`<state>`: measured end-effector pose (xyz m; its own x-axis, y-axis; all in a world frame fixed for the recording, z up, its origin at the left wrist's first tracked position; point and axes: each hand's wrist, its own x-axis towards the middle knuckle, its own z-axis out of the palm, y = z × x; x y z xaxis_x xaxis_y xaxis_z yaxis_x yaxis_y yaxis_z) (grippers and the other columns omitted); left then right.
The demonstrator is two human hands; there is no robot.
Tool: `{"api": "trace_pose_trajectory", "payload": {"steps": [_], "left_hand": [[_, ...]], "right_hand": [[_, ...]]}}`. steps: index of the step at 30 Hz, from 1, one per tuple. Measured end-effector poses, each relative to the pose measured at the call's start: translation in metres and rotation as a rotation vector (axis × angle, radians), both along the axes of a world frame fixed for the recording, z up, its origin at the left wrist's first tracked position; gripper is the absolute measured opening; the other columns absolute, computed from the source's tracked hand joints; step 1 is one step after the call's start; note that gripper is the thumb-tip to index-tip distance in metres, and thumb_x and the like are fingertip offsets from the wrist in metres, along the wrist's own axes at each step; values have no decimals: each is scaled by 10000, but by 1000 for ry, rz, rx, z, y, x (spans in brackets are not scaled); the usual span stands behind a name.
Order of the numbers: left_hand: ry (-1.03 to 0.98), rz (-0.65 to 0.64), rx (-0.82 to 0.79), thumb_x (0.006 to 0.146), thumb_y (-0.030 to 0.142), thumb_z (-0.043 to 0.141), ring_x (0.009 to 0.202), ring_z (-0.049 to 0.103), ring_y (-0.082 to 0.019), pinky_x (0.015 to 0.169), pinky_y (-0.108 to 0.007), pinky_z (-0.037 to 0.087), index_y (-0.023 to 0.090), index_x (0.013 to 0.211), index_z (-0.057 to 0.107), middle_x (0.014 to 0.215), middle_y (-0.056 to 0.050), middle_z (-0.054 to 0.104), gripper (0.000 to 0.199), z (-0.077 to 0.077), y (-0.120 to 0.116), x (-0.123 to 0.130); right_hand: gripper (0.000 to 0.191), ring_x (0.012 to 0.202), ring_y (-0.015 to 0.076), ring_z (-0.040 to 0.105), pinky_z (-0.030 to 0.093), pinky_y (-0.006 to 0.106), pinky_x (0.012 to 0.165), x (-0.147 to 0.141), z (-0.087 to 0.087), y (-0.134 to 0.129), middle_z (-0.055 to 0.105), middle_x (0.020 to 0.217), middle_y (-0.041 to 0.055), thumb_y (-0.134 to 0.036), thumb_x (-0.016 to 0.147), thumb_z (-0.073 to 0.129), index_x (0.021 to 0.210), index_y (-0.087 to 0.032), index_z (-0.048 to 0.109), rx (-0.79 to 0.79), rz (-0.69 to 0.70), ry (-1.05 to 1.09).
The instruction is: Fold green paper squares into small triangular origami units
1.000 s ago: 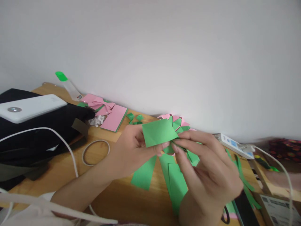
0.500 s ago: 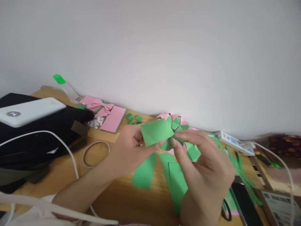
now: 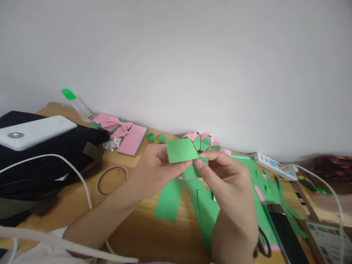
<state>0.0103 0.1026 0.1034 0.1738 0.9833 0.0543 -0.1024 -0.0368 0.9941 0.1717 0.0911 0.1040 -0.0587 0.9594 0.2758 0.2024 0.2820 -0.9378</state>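
A folded piece of green paper [image 3: 181,150] is held up over the table between both hands. My left hand [image 3: 154,170] grips it from the left, with the thumb along its lower edge. My right hand [image 3: 224,176] pinches its right corner between thumb and fingertips. Part of the paper hangs below the fold, partly covered by the fingers. Under the hands lie a green paper strip [image 3: 169,201] and more green strips [image 3: 207,212] that overlap. Behind them sits a cluster of folded pink and green paper pieces [image 3: 205,143], partly hidden by the hands.
Left, a white power bank [image 3: 38,132] rests on a black bag [image 3: 88,141]; a tape ring [image 3: 111,180] lies nearby. Pink paper [image 3: 133,139] sits at the back. A power strip [image 3: 275,167], a phone [image 3: 287,231] and green scraps [image 3: 283,198] are right. A white cable [image 3: 85,183] crosses the left.
My right hand has moved left, closer to my left hand. The green paper's upper panel now lies more level, and more of its lower part shows.
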Motion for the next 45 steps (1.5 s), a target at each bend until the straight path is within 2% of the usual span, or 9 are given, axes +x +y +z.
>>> {"api": "trace_pose_trajectory", "payload": {"steps": [8, 12, 14, 19, 25, 32, 39, 42, 45], "left_hand": [[-62, -42, -99, 701, 276, 785, 560, 663, -158, 591, -256, 561, 162, 579, 680, 557, -5, 685, 198, -1, 2, 2], [-10, -240, -120, 727, 180, 749, 711, 724, -179, 685, -252, 573, 171, 741, 726, 703, -7, 752, 28, -2, 5, -8], [-15, -317, -110, 720, 178, 766, 751, 733, -183, 700, -251, 576, 181, 878, 733, 799, -12, 770, 162, -2, 6, -13], [-24, -185, -176, 689, 212, 809, 497, 655, -122, 535, -228, 570, 149, 946, 677, 708, 17, 710, 296, 0, 6, -13], [-127, -139, -134, 647, 132, 814, 522, 622, -94, 513, -181, 565, 159, 977, 653, 706, 35, 671, 369, 1, 6, -9], [-184, -384, -222, 728, 210, 795, 584, 636, -100, 572, -207, 581, 214, 1027, 698, 825, 3, 679, 314, -5, 10, -14], [-291, -572, -224, 696, 142, 825, 756, 632, -104, 655, -186, 552, 257, 1079, 715, 961, -3, 663, 414, -4, 7, -24], [-360, -529, -205, 605, 175, 893, 836, 641, -127, 727, -224, 557, 309, 1142, 686, 1051, 7, 655, 591, 0, 3, -30], [-198, -403, -173, 537, 234, 927, 942, 647, -180, 773, -248, 553, 274, 1188, 654, 1161, -29, 652, 707, 5, 1, -30]], "right_hand": [[54, 558, 100, 600, 505, 210, 493, 2, -1, 6, 645, 620, -32, -209, 797, 707, 746, -211, 688, -62, 80, 197], [83, 501, 87, 575, 486, 194, 454, 2, 1, 9, 647, 582, -39, -202, 771, 715, 694, -204, 683, -75, 53, 229], [87, 496, 85, 565, 477, 195, 457, 2, 2, 10, 652, 567, -33, -201, 764, 712, 678, -198, 696, -79, 44, 187], [160, 494, 77, 553, 469, 189, 455, 3, 3, 9, 664, 591, -29, -258, 834, 656, 690, -213, 709, -1, 39, 102], [38, 533, 72, 526, 462, 190, 481, 8, 5, 2, 622, 651, -44, -198, 798, 704, 826, -224, 703, 30, 76, -54], [58, 475, 79, 447, 363, 205, 413, 11, 4, 5, 558, 555, -45, -228, 800, 712, 751, -203, 694, -127, 208, 115], [52, 527, 80, 484, 413, 219, 484, 16, 10, 6, 588, 595, -22, -219, 767, 743, 724, -207, 717, -270, 247, 207], [46, 496, 71, 419, 358, 201, 429, 20, 12, 5, 535, 562, -38, -215, 755, 745, 714, -224, 725, -244, 169, 197], [22, 482, 67, 392, 342, 196, 412, 22, 12, 3, 498, 543, -53, -210, 765, 731, 754, -228, 726, -249, 152, 151]]}}
